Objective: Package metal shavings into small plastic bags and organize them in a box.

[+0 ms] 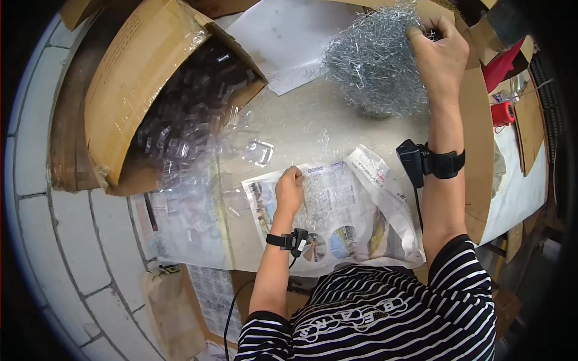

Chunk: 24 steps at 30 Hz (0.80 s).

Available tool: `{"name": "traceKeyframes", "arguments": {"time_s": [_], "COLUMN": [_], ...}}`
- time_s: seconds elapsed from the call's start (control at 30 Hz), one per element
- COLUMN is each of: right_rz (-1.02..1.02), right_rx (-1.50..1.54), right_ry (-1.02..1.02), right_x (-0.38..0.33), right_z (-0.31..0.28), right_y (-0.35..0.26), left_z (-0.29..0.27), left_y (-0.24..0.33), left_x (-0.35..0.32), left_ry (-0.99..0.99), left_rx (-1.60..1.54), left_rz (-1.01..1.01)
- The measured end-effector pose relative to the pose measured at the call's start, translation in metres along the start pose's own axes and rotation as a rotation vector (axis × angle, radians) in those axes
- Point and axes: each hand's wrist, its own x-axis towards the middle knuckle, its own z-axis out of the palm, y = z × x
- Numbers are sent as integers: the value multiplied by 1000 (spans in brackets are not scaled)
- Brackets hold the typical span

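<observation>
A tall heap of thin silvery metal pins or wire pieces (382,63) rises at the far right of the table. My right hand (442,51) is at its right edge, thumb and fingers curled together in a pinch; what they hold is too small to make out. My left hand (289,192) is closed over the left part of a printed paper sheet (328,207) in front of me. Whatever its fingers hold is hidden. Fine silvery pieces lie scattered on the sheet beside that hand.
At the left, a tipped cardboard box (141,78) spills small clear plastic pieces (180,135) onto the table. A white sheet (280,36) lies at the back. A cardboard panel (477,162) stands right of my right forearm, with a red round object (502,114) beyond it.
</observation>
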Motion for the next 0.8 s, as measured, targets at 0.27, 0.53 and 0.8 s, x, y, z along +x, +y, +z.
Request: {"name": "traceKeyframes", "arguments": {"time_s": [0.27,0.53,0.8], "right_rz": [-17,16,-74], "right_rx": [-7,15,-119], "right_ry": [4,-33,-51], "right_x": [-1,-5,-12], "right_z": [-1,-8,-14], "right_y": [11,9,-15], "left_z": [26,26,-58], "left_y": [-10,0,-33], "left_x": [-13,-12,-28], "left_ry": [-75,-40,120], "left_rx": [154,335,-651], "left_rz": [81,158,-178]}}
